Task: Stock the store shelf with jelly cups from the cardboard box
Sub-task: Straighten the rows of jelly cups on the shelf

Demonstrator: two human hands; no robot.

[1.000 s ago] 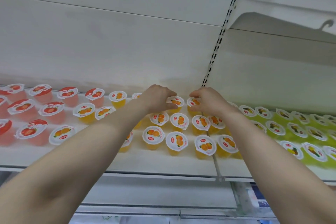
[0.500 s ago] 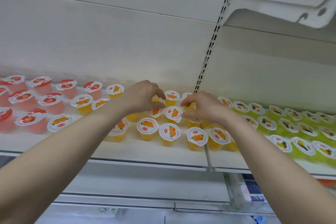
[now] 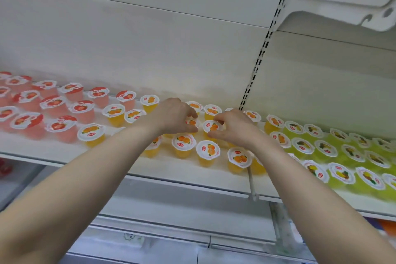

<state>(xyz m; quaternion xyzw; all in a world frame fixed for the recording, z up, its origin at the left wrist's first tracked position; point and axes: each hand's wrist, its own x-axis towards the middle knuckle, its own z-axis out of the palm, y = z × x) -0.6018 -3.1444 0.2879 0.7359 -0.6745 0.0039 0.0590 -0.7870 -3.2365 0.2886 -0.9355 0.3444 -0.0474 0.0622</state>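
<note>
A white store shelf (image 3: 182, 172) carries rows of jelly cups: red ones (image 3: 57, 126) on the left, orange ones (image 3: 183, 146) in the middle, green ones (image 3: 340, 174) on the right. My left hand (image 3: 174, 117) curls around an orange cup (image 3: 191, 122) in the middle rows, its fingers on the lid's edge. My right hand (image 3: 233, 128) pinches the neighbouring orange cup (image 3: 212, 127) between thumb and fingers. Both cups stand on the shelf. The cardboard box is out of view.
A slotted black upright (image 3: 265, 46) splits the back panel behind my hands. A white shelf bracket (image 3: 342, 12) juts out at the upper right. A lower shelf rail (image 3: 171, 231) runs below, with a red item at the far left edge.
Both hands have drawn back from the rear row to the middle row of orange cups and closed on two neighbouring cups. The view has shifted slightly right.
</note>
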